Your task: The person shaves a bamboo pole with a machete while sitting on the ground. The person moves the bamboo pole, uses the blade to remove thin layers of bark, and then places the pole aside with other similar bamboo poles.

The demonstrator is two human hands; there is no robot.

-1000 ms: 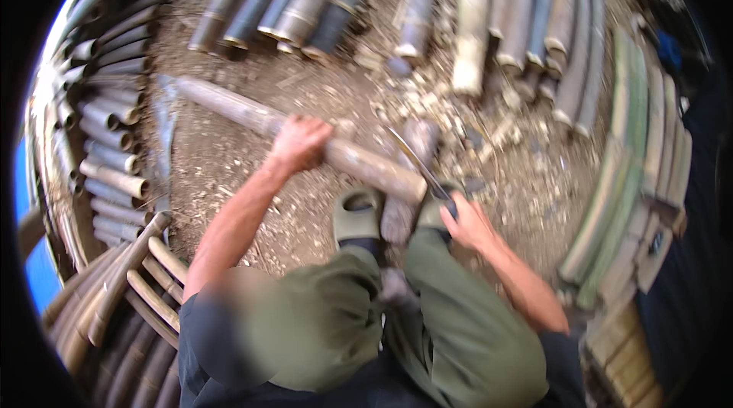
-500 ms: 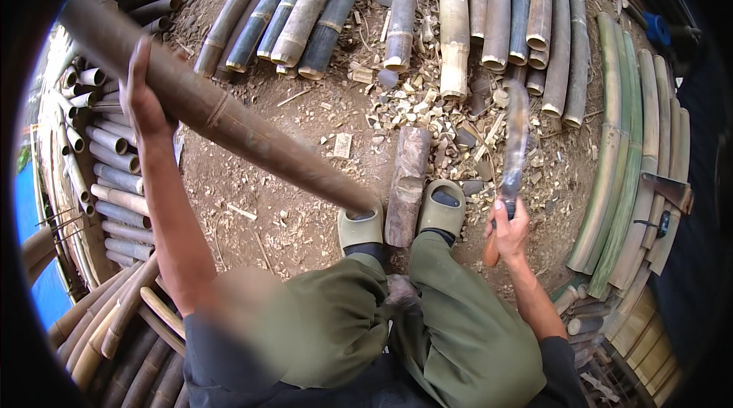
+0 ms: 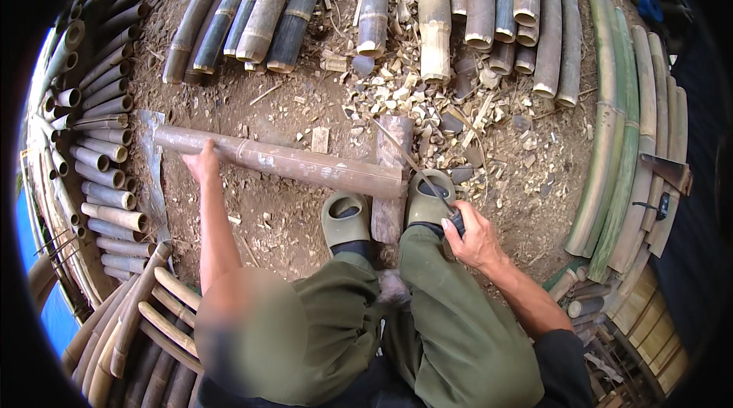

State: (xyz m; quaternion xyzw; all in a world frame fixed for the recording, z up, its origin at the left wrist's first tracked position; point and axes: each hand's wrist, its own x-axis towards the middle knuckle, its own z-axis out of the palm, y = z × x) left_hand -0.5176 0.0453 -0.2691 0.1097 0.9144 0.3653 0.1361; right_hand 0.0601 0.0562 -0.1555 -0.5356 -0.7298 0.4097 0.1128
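A brown bamboo pole point(image 3: 298, 162) lies nearly level across the view, its right end resting on a short wooden log point(image 3: 388, 221) between my feet. My left hand point(image 3: 203, 163) grips the pole near its left end, fingers wrapped round it. In my right hand point(image 3: 475, 236) is a machete point(image 3: 405, 156), held by its dark handle above my right shoe. The blade is seen almost edge-on, slanting up and left past the pole's right end. Whether the blade touches the pole or log I cannot tell.
Bamboo poles point(image 3: 267, 14) lie in rows ahead, with wood chips point(image 3: 405, 95) scattered below them. Stacked bamboo point(image 3: 107, 156) stands at the left. Green and tan poles point(image 3: 611, 133) lie at the right, with a hatchet point(image 3: 666, 173) on them. My shoes point(image 3: 347, 218) flank the log.
The bamboo pole has swung down from a steep slant to nearly level, its right end now on the log. My right hand has brought the machete left, toward that end.
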